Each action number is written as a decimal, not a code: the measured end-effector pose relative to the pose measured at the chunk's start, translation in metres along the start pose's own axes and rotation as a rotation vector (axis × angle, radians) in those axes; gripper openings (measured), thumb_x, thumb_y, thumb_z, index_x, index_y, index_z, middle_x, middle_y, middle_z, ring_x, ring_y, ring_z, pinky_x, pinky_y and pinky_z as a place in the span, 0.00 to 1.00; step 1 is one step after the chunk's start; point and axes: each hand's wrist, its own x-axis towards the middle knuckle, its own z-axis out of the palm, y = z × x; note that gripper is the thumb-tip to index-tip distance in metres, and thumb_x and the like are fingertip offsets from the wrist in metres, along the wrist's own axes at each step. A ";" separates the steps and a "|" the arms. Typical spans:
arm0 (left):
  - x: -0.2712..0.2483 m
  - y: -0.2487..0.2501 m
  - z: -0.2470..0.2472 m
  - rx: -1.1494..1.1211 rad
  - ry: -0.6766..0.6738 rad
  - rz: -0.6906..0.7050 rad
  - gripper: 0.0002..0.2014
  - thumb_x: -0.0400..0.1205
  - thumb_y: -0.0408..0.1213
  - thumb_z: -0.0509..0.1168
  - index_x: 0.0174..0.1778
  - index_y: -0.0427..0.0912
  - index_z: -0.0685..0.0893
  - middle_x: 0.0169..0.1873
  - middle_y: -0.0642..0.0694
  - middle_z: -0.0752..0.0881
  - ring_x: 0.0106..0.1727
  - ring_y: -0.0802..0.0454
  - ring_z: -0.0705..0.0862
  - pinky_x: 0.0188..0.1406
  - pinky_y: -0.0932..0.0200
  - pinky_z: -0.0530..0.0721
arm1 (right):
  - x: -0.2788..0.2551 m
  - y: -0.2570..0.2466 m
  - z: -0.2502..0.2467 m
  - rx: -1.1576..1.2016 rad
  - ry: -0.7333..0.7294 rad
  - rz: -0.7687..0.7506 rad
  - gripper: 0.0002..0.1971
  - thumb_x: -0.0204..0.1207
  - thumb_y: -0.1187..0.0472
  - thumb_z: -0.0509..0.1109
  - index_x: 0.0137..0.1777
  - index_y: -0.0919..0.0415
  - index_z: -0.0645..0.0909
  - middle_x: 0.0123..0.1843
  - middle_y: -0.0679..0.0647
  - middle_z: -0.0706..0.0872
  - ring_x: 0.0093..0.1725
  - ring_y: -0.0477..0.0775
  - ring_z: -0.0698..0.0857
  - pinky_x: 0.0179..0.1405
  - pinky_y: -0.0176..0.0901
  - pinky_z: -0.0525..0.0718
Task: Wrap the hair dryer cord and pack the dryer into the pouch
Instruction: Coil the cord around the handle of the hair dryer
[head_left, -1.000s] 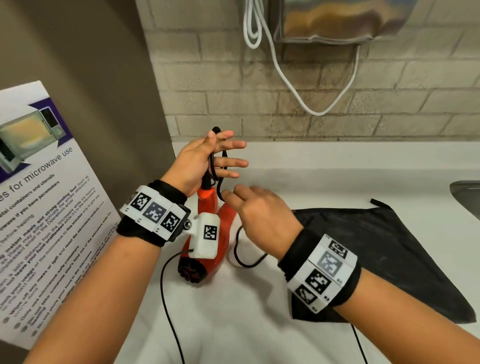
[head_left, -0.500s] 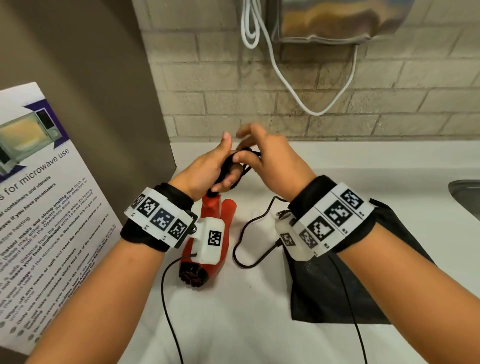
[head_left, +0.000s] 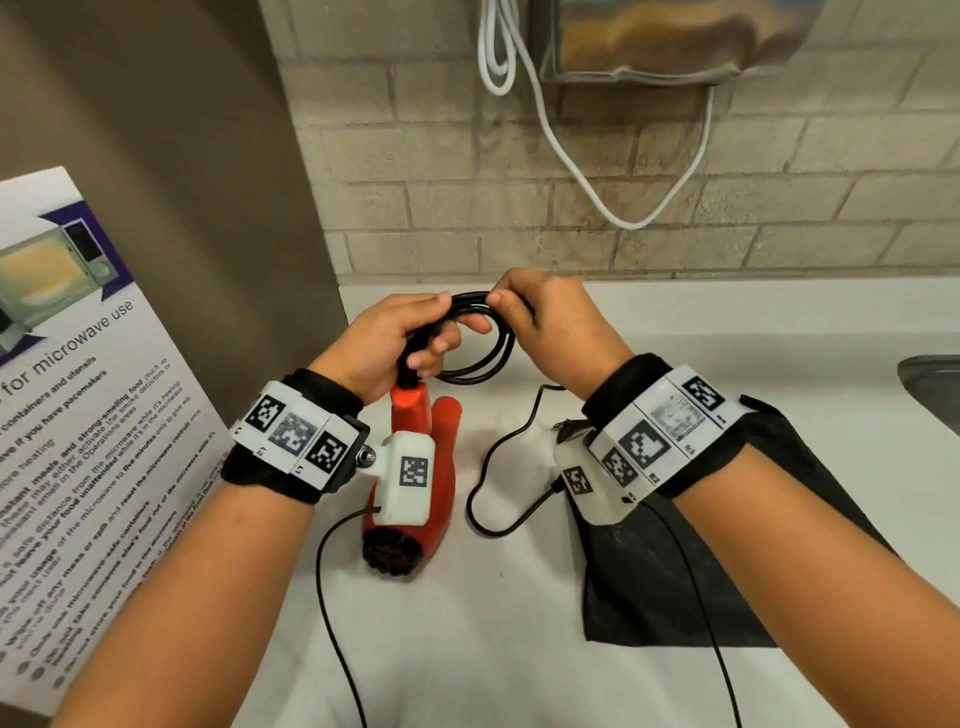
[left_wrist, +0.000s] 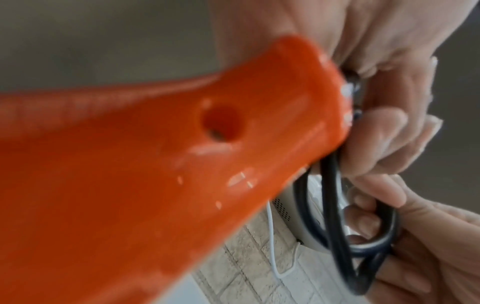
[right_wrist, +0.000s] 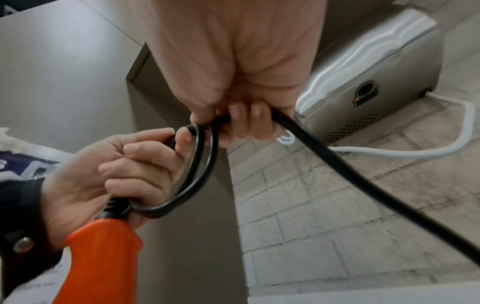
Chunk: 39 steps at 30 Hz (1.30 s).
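Observation:
An orange hair dryer (head_left: 434, 467) lies on the white counter (head_left: 467, 649), nozzle toward me, its handle end raised. My left hand (head_left: 400, 343) grips the black cord (head_left: 483, 332) where it leaves the handle and holds the coiled loops. My right hand (head_left: 545, 327) pinches the top of the same coil. In the right wrist view the cord (right_wrist: 202, 162) forms loops between the left hand (right_wrist: 130, 164) and right fingers (right_wrist: 246, 121). The left wrist view shows the orange handle (left_wrist: 155, 164) close up with the cord (left_wrist: 332, 216) looped beyond it. A black pouch (head_left: 727, 571) lies flat under my right forearm.
Slack cord (head_left: 498, 467) trails over the counter between dryer and pouch. A microwave-use poster (head_left: 78, 415) leans at the left. A wall-mounted dispenser (head_left: 675, 36) with a white cable (head_left: 571, 156) hangs on the brick wall. A sink edge (head_left: 935, 384) shows at the right.
My right hand rose from the counter to the coil at my left hand and laid another loop of cord there. My left fingers, spread a second ago, have curled round the loops.

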 end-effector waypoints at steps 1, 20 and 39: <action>0.000 -0.001 0.000 0.011 0.012 0.008 0.21 0.84 0.39 0.48 0.39 0.39 0.86 0.18 0.54 0.71 0.15 0.62 0.63 0.19 0.69 0.66 | 0.000 0.000 0.001 0.004 0.011 0.004 0.12 0.81 0.59 0.59 0.48 0.66 0.81 0.30 0.50 0.77 0.32 0.50 0.74 0.29 0.26 0.69; -0.004 -0.007 0.009 0.083 0.124 0.116 0.20 0.87 0.39 0.47 0.42 0.37 0.83 0.17 0.58 0.64 0.16 0.62 0.59 0.19 0.68 0.68 | -0.008 0.005 0.011 0.299 -0.099 0.053 0.11 0.81 0.65 0.59 0.58 0.62 0.81 0.34 0.46 0.81 0.32 0.32 0.77 0.36 0.21 0.72; 0.006 -0.008 0.022 0.089 0.160 0.028 0.21 0.87 0.41 0.46 0.42 0.38 0.83 0.16 0.57 0.65 0.14 0.62 0.59 0.18 0.68 0.64 | -0.074 0.088 0.068 -0.821 -1.011 0.309 0.22 0.80 0.64 0.57 0.73 0.48 0.69 0.76 0.60 0.68 0.80 0.61 0.55 0.78 0.60 0.54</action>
